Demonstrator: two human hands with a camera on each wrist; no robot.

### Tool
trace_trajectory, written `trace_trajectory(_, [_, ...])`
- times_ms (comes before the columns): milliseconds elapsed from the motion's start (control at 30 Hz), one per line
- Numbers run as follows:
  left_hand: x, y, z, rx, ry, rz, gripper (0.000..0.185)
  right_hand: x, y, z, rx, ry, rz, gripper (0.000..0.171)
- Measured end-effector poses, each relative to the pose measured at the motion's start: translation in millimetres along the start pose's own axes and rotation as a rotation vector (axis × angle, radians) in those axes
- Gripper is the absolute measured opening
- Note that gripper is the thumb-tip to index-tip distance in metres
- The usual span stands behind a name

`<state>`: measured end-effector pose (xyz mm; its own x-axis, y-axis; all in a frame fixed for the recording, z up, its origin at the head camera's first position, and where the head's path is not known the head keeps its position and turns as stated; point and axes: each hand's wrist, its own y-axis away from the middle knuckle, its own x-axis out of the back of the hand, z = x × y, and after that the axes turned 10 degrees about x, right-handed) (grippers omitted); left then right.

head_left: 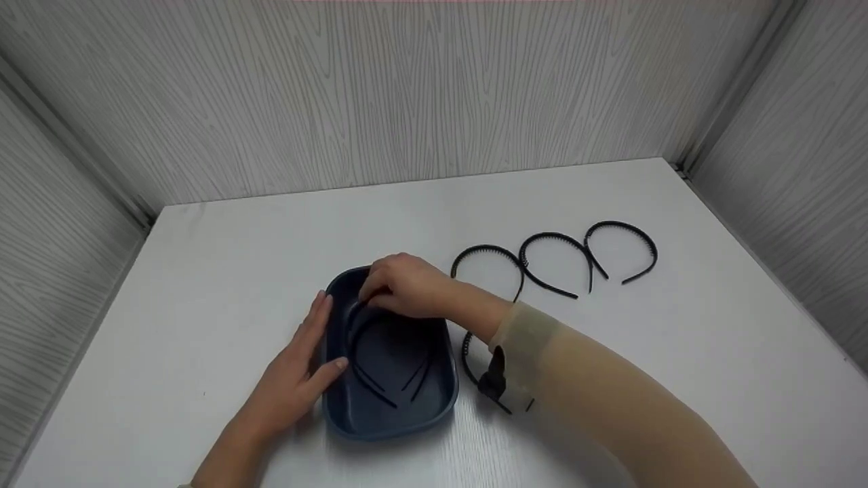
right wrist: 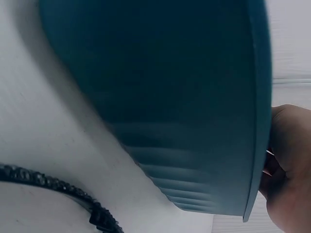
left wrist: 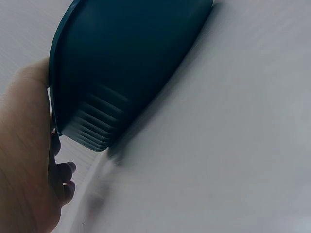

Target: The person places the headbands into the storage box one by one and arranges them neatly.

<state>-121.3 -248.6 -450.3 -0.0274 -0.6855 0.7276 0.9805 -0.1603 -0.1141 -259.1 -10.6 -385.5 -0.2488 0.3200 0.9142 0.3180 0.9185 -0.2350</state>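
In the head view a dark blue plastic tub (head_left: 390, 432) stands on the white table, with black headbands (head_left: 355, 352) lying inside it, prongs toward me. My right hand (head_left: 410, 288) reaches over the tub's far right rim, its curled fingers pinching the top of a headband's arc. My left hand (head_left: 291, 379) rests along the tub's left side, fingers fairly straight and the thumb over the rim. Both wrist views show the tub's ribbed outer wall; the fingers of my right hand (right wrist: 289, 167) are largely hidden behind the rim there.
Right of the tub, three toothed black headbands (head_left: 555, 235) form a row slanting back to the right. Another headband (head_left: 466, 356) lies partly under my right forearm, near the tub. White wood-grain panels (head_left: 407, 95) close off the table's back and sides.
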Motion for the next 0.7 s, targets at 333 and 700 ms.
trace_trajectory(333, [0.0, -1.6, -0.9, 0.022, 0.0, -0.01, 0.087, -7.8, -3.1, -0.1, 0.016, 0.027, -0.04, 0.018])
trace_trajectory(700, [0.3, 0.0, -1.8, 0.002, -0.001, -0.002, 0.086, -14.1, -3.0, 1.6, 0.042, 0.022, -0.048, 0.018])
